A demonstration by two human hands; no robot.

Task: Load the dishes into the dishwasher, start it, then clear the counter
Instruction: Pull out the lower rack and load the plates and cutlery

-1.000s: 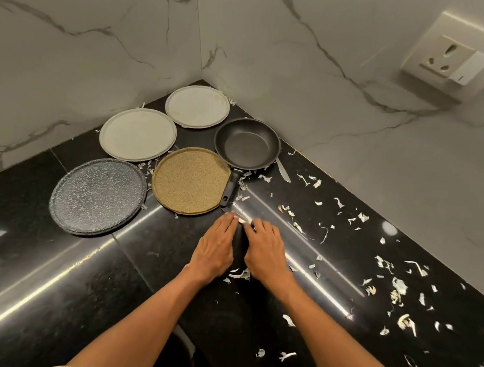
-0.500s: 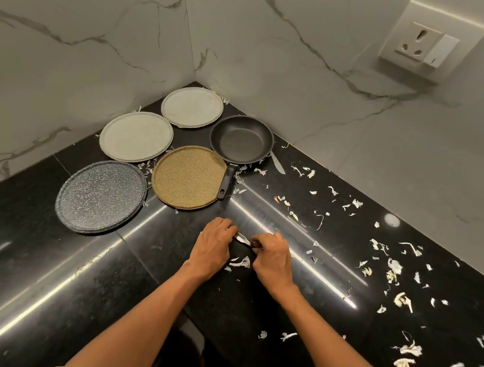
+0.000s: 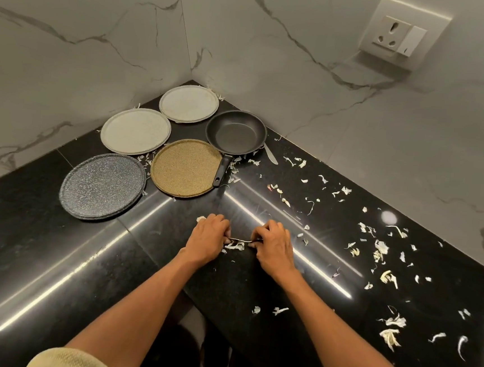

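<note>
My left hand (image 3: 208,237) and my right hand (image 3: 273,243) rest on the black counter (image 3: 53,254) with curled fingers. Between them they pinch a thin shiny metal utensil (image 3: 238,239), one end in each hand. A small heap of white peel scraps (image 3: 235,244) lies just under it. Farther back lie a dark speckled plate (image 3: 103,185), a tan plate (image 3: 185,166), two pale plates (image 3: 135,131) (image 3: 188,104) and a black frying pan (image 3: 235,131).
A table knife (image 3: 271,155) pokes out from behind the pan. White peel scraps (image 3: 381,248) are strewn over the counter's right side. Marble walls meet in the corner behind the plates, with a wall socket (image 3: 400,36) at upper right.
Both hands have drawn back toward me from the pan handle and moved slightly apart. The thin utensil now shows between them, with scraps gathered beneath.
</note>
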